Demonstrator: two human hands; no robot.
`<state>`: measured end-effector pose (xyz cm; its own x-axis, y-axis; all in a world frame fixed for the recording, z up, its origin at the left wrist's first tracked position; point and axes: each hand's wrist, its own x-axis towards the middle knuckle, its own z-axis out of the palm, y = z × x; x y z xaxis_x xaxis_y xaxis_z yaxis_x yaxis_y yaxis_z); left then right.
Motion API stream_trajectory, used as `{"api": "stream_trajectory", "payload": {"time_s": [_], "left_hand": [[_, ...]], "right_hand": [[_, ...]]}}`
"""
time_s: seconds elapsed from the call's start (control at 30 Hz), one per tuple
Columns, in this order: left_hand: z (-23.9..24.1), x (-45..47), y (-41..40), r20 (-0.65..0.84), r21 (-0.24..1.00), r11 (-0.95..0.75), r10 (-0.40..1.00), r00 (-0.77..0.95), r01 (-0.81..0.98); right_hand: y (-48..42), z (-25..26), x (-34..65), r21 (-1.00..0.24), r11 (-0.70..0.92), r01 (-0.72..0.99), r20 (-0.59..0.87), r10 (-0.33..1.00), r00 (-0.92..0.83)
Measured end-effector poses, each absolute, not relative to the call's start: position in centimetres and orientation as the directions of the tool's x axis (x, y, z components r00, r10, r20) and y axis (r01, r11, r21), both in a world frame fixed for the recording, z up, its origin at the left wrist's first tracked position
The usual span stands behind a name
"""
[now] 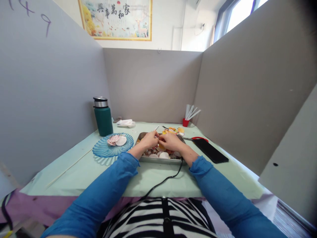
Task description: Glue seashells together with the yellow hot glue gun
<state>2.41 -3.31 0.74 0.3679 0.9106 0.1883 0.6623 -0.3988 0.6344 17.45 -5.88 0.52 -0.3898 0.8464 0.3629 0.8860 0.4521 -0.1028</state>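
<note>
A metal tray (160,160) full of seashells (163,155) lies in front of me on the table. Over it, my left hand (150,139) and my right hand (170,141) come together with bent, closed fingers. Their fingertips nearly meet, and whatever they pinch is too small and hidden to make out. Left of the tray is a blue ribbed glass plate (100,148). On that plate lie pinkish shells (113,140) and a white round disc (121,141).
A green bottle (103,119) stands behind the plate. A white packet (126,123) and a red cup (185,122) with white sticks are at the back. Scissors (200,138) and a black phone (210,150) lie right. A black cable (163,180) runs towards me. Grey partitions (153,86) enclose the table.
</note>
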Motion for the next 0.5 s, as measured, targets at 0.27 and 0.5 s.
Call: {"api": "stream_trajectory", "payload": {"time_s": [0.27,0.5], "left_hand": [[0.57,2.35,-3.06,0.181,0.618,-0.403,0.909,0.376,0.675],[0.67,2.31,-3.13,0.200,0.665,-0.405,0.906,0.372,0.627]], "right_hand": [[-6.06,0.60,17.43,-0.105,0.448,0.888,0.366,0.848,-0.384],[-6.07,0.64,17.45,-0.103,0.452,0.886,0.403,0.833,-0.379]]}}
